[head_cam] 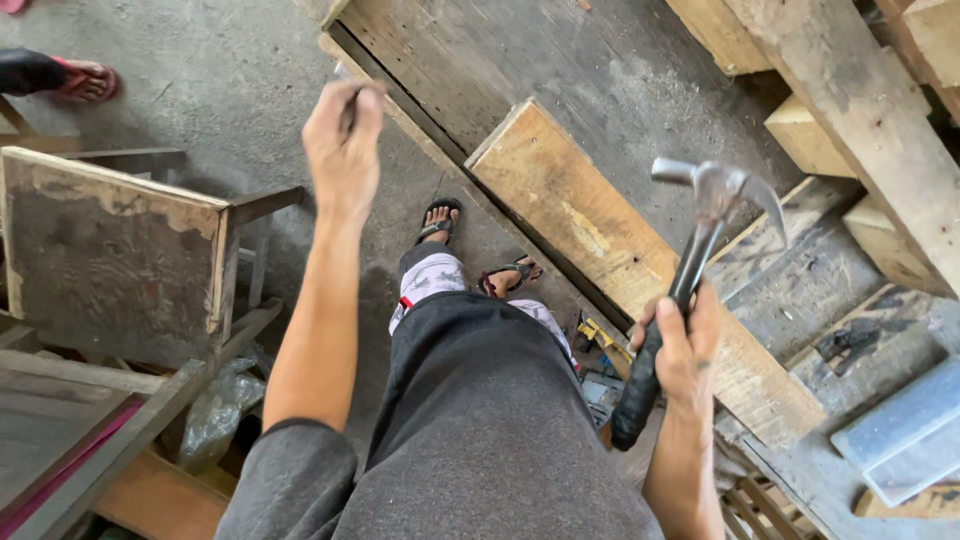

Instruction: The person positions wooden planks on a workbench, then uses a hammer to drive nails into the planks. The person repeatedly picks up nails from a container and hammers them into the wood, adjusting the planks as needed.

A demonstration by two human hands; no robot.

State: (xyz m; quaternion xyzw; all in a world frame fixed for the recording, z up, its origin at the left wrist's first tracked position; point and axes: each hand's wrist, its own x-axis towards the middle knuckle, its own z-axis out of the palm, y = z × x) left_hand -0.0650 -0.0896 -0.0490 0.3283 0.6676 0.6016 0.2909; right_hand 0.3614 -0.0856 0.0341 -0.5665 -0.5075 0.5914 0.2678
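Note:
My right hand point(682, 352) grips the black handle of a claw hammer point(700, 225), whose steel head is raised above a long wooden plank point(560, 190). My left hand point(343, 135) is lifted high with its fingers pinched on a small thin dark thing, perhaps a nail, too small to tell. I look straight down my grey shirt to my sandalled feet point(438, 220) on the concrete floor.
A worn wooden chair or stool point(110, 250) stands at left. Thick timber beams point(870, 110) cross the upper right. Grey flat blocks point(905, 430) lie at lower right. Another person's foot in a red sandal point(85, 80) shows at top left. A plastic bag point(215, 415) lies under the chair.

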